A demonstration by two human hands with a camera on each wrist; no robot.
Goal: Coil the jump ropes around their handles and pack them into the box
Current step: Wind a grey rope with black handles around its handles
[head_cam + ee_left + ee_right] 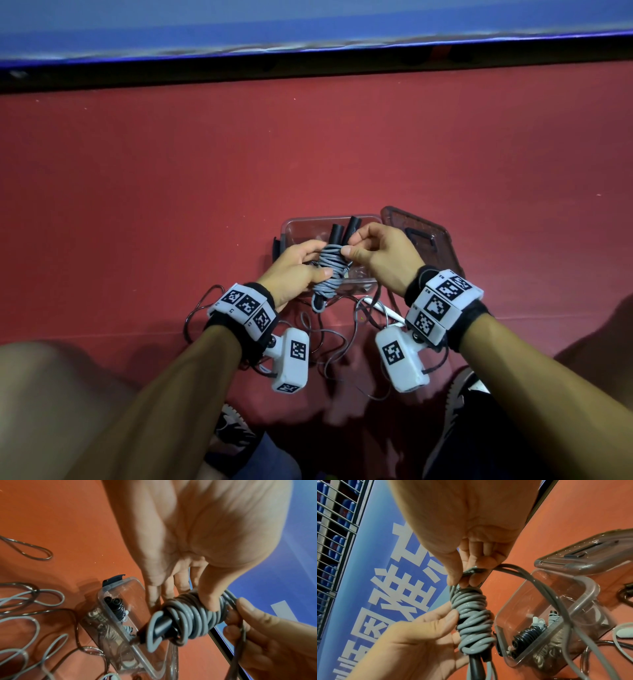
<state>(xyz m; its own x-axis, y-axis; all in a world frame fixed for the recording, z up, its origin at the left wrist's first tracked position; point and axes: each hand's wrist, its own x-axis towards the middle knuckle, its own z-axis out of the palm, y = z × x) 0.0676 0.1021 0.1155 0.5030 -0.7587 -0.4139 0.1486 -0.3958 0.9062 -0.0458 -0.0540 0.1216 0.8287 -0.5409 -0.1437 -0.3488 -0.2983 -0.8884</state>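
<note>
Grey jump rope wound round its black handles, held over the box.

Loose rope loops lie on the red floor nearest the person. The left hand grips the grey coil, thumb across it; right hand fingers pinch the rope's end atop the coil (handles poking out). Just beyond sits the clear box, coiled ropes inside; its lid lies right of the box.

Loose rope loops before box

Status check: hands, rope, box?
Left hand grips grey coiled jump rope; right hand pinches its loose end. Clear plastic box open, bundles inside. Loose ropes on floor.
</note>
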